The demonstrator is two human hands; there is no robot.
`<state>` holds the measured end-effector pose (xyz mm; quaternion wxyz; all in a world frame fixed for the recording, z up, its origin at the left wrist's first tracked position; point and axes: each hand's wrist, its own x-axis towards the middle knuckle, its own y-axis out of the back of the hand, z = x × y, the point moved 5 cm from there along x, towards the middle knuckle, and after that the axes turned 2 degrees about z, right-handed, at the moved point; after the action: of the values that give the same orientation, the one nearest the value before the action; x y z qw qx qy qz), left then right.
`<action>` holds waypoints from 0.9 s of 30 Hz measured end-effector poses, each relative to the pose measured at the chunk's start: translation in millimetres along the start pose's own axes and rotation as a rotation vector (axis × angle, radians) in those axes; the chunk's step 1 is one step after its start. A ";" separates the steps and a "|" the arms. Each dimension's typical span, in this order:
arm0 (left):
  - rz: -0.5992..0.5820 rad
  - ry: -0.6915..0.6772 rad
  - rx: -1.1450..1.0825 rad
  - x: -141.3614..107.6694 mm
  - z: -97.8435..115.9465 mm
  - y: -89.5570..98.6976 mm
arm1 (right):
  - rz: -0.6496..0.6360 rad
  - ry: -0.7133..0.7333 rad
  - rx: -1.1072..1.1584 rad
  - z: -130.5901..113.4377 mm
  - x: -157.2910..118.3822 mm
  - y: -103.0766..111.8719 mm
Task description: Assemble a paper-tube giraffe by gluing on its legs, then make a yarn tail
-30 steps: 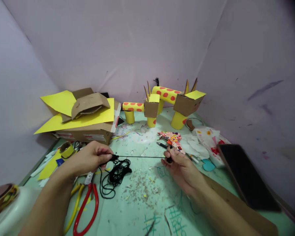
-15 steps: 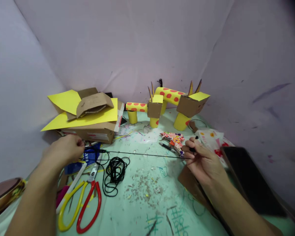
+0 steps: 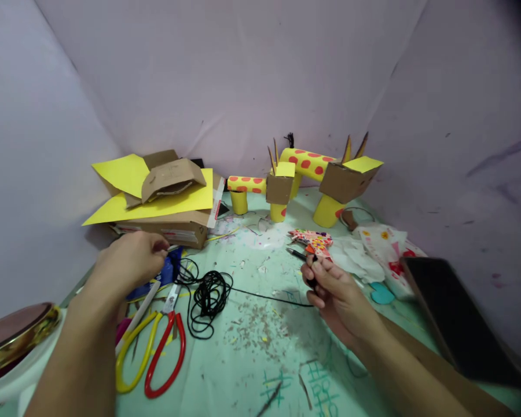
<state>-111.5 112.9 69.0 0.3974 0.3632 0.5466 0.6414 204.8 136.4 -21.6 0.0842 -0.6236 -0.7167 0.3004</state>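
My right hand [image 3: 336,292] is closed in a pinch on black cord, with a small dark wound bit [image 3: 313,278] showing between the fingers. From it a single strand runs left to a loose tangle of black cord [image 3: 212,294] on the table. My left hand [image 3: 139,260] is over the blue packet [image 3: 167,272], its fingers curled together; what they hold, if anything, is hidden. Loops of the cord lie just right of that hand. Below it rest scissors [image 3: 167,341] with one yellow and one red handle.
Two yellow giraffe-like paper animals [image 3: 280,191] [image 3: 330,211] with red spots stand at the back. Cardboard and yellow paper [image 3: 191,197] are stacked at left. A pen [image 3: 296,253], a patterned glue gun [image 3: 319,240], a plastic bag [image 3: 386,249] and a phone [image 3: 455,318] lie right.
My right hand has moved left and slightly down with the cord. The strand, earlier taut between both hands, now sags from the tangle to the right hand. My left hand has shifted slightly right.
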 end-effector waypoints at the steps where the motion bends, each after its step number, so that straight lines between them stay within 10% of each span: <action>1: 0.010 0.004 0.011 -1.7 3.8 2.5 | 0.003 0.003 -0.005 -0.4 0.4 0.8; 10: 0.311 0.100 -0.017 -7.4 8.3 21.9 | 0.028 -0.003 -0.023 -2.7 -1.1 5.0; 19: -0.025 -0.231 -0.386 -20.9 57.2 -8.5 | -0.011 -0.019 -0.083 2.3 -1.2 1.9; 27: -0.271 -0.267 0.098 -21.3 55.1 -28.7 | -0.062 -0.049 -0.170 3.9 -5.5 -6.8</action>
<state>-49.7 118.9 47.5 0.5309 0.3871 0.5635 0.5008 198.2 129.7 -19.7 0.0227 -0.5984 -0.7605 0.2511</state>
